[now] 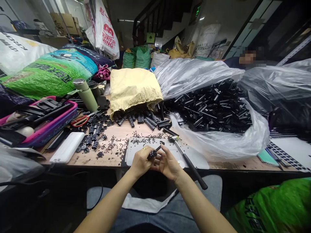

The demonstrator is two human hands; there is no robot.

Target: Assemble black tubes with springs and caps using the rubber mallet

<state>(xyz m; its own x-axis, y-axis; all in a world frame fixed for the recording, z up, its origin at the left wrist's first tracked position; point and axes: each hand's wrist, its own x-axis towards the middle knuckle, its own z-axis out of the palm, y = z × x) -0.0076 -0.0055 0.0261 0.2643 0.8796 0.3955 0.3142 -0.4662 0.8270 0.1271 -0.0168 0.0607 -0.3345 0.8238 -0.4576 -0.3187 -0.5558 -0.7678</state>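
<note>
1. Left grip (142, 160) pinches one black ridged handle (152, 154); right grip (170, 165) curls just beside it, whether pinching its thin end I cannot tell.
2. Under both: the counter's (107, 160) front edge, one grey plate (198, 158). One hammer (191, 166) bounds the room rightward, overhanging the edge.
3. Just beyond: small rings (143, 141), uncountable.
4. Farther left: one white box (68, 148), one pair of scissors (81, 121).
5. Farther ahead: one yellow sack (134, 85).
</note>
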